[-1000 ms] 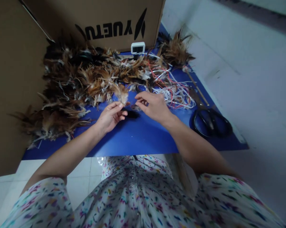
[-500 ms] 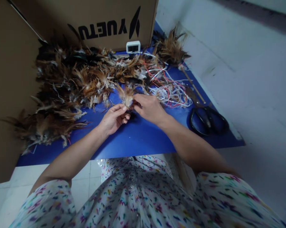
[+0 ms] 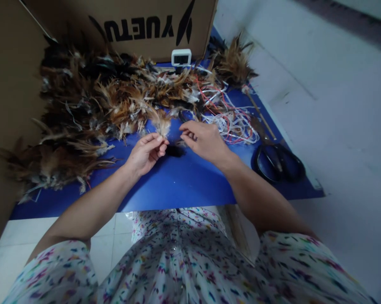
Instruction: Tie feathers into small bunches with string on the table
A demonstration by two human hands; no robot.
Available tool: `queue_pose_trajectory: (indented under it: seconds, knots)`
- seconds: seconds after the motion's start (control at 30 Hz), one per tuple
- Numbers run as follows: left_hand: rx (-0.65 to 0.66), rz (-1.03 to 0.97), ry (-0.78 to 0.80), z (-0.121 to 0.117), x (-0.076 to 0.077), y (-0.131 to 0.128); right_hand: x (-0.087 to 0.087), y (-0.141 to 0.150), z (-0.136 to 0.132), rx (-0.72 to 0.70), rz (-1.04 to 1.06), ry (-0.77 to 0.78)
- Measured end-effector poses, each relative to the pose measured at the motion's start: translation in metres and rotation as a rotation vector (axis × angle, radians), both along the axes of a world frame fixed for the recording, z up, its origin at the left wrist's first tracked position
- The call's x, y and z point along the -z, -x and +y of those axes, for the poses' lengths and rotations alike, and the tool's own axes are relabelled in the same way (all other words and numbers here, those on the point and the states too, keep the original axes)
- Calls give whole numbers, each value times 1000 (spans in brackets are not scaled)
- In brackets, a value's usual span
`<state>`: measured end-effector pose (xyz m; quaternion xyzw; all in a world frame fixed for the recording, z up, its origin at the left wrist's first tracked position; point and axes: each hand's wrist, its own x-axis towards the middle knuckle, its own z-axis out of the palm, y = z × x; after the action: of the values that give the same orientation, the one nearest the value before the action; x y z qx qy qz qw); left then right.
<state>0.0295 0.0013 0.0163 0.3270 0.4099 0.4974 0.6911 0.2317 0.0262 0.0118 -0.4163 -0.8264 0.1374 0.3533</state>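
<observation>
My left hand [image 3: 148, 154] is closed, pinching a small tuft of feathers [image 3: 161, 126] between thumb and fingers. The tuft is tan and fluffy and points up from the fingertips. My right hand [image 3: 205, 139] is a short way to the right, apart from the tuft. Its fingers are bent with the tips drawn together; anything held in them is too small to make out. Beneath the hands a dark feather [image 3: 175, 151] lies on the blue tabletop [image 3: 178, 190]. A broad pile of brown and black feathers [image 3: 114, 95] lies just behind.
White and red strings [image 3: 233, 124] lie tangled right of the pile. Black-handled scissors [image 3: 277, 162] rest near the right edge, beside a feather duster [image 3: 233, 63] with a thin stick. A small white digital clock [image 3: 181, 57] stands before a cardboard box [image 3: 152, 42]. More feathers [image 3: 55, 166] are at left.
My right hand has moved away from the feather tuft, opening a gap between the hands. My left hand has shifted slightly left with the tuft still pinched. The view has shifted a little.
</observation>
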Motion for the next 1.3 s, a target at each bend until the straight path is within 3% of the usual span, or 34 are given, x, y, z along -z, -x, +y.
queue_pose_trajectory:
  seconds: [0.37,0.47,0.67,0.8,1.1,1.3]
  knots:
    - [-1,-37,-15,1,1,2,-8,-27,10,171,-131,-50]
    - [14,-31,-13,-1,0,1,-11,-16,4,114,9,-32]
    - [60,-32,15,-3,1,-1,-5,14,-7,-139,280,302]
    - [66,-54,9,-3,2,-1,-3,16,-6,-124,368,341]
    - [36,22,-69,-1,8,2,-9,7,-8,-37,309,213]
    - [23,225,-241,-1,14,0,-7,7,-13,-81,120,-101]
